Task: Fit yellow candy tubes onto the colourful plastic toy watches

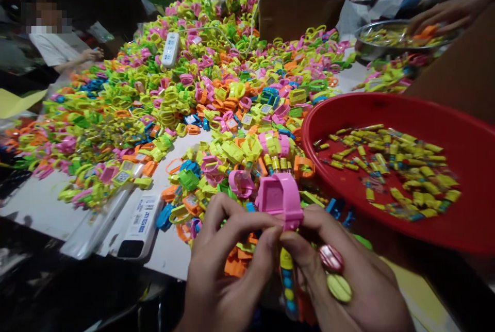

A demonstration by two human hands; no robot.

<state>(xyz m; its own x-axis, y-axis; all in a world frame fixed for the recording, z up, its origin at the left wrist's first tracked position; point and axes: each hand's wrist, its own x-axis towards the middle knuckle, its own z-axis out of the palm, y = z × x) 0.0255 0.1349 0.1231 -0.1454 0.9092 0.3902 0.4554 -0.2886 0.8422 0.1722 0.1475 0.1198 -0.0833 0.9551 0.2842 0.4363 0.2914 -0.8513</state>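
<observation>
Between the fingertips of both hands is a pink plastic toy watch, its square frame facing me and its strap looped. My left hand pinches its lower left edge, thumb and forefinger pressed together. My right hand grips the strap's lower right part. Below the thumbs hangs a clear tube of yellow and blue candy balls, partly within the right hand's curl. A red-and-white oval piece and a yellow oval piece show at the right hand's fingers. Just beyond lies a small pile of toy watches.
A large red basin with many candy tubes stands at right. A big heap of colourful toy watches covers the table, with a white power strip on it. A white box lies at left. Another person's hand reaches into a metal bowl.
</observation>
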